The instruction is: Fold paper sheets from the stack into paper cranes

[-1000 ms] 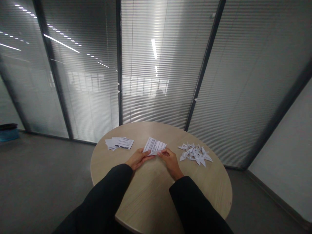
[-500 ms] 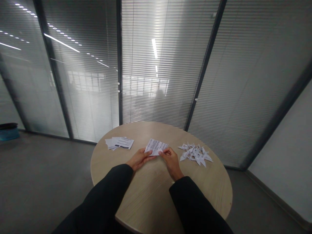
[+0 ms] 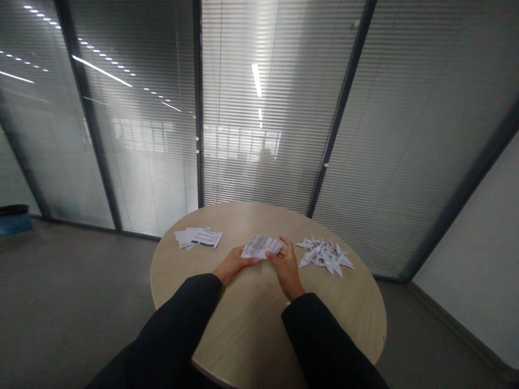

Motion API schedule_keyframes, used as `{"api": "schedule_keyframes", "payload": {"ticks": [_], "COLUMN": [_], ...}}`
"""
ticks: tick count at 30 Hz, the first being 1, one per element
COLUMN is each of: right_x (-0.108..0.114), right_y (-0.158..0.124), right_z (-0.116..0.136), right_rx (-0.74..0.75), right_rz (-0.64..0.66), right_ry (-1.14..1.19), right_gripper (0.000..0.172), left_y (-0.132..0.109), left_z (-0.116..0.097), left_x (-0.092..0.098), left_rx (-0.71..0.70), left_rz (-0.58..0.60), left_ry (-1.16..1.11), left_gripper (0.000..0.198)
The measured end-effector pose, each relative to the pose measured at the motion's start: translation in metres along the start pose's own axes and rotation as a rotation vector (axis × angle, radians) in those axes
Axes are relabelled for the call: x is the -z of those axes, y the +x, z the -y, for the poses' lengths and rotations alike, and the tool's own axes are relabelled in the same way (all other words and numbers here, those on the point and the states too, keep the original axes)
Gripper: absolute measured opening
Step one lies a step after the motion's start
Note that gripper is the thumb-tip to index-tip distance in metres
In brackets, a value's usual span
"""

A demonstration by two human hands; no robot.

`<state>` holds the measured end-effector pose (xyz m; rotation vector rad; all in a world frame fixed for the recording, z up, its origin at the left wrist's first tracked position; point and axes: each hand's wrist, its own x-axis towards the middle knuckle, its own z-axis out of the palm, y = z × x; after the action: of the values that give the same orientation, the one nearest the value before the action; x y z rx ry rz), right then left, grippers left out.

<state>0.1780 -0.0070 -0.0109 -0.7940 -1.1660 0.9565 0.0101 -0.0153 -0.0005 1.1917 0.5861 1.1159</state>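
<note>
A small printed paper sheet [image 3: 261, 246] is held low over the round wooden table [image 3: 243, 324], between both hands. My left hand [image 3: 235, 264] pinches its near left corner with thumb and fingers. My right hand [image 3: 286, 263] grips the sheet's right edge, fingers curled over it. Both arms wear black sleeves. A pile of several folded white paper shapes [image 3: 324, 255] lies just right of my right hand.
A stack of printed paper sheets [image 3: 198, 237] lies at the table's far left. Glass walls with closed blinds [image 3: 259, 108] stand behind the table. A dark bin [image 3: 14, 218] sits on the grey floor at far left.
The sheet has tipped down from a raised angle to nearly flat over the table. My right hand has slid further along its right edge.
</note>
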Motion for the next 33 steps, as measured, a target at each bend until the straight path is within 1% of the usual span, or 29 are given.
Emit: {"api": "schedule_keyframes", "payload": {"ticks": [3, 7, 14, 16, 18, 25, 33], "right_x": [0.000, 0.001, 0.001, 0.001, 0.002, 0.002, 0.000], "right_y": [0.000, 0.000, 0.001, 0.001, 0.001, 0.000, -0.003], "right_z": [-0.001, -0.002, -0.002, -0.002, -0.002, 0.004, 0.011], "right_rx": [-0.016, -0.046, -0.022, -0.022, -0.022, -0.016, -0.003], "right_rz": [0.015, 0.033, 0.039, 0.040, 0.032, -0.063, -0.037], "right_ry": [0.012, -0.012, -0.106, -0.129, -0.148, -0.226, -0.287], "right_gripper": [0.071, 0.065, 0.054, 0.050, 0.050, 0.064, 0.059], "left_y": [0.000, 0.001, 0.003, 0.004, 0.004, 0.008, 0.008], "left_z": [0.001, 0.001, 0.001, 0.000, -0.002, -0.001, -0.006], "left_x": [0.001, 0.003, 0.006, 0.005, 0.004, 0.005, 0.004], "left_rx": [-0.042, -0.081, -0.068, -0.063, -0.060, -0.102, -0.178], "left_rz": [-0.053, -0.096, -0.120, -0.133, -0.157, -0.242, -0.335], "left_ry": [0.112, 0.177, 0.350, 0.353, 0.341, 0.192, 0.147], "left_gripper": [0.045, 0.040, 0.036, 0.036, 0.038, 0.045, 0.044]}}
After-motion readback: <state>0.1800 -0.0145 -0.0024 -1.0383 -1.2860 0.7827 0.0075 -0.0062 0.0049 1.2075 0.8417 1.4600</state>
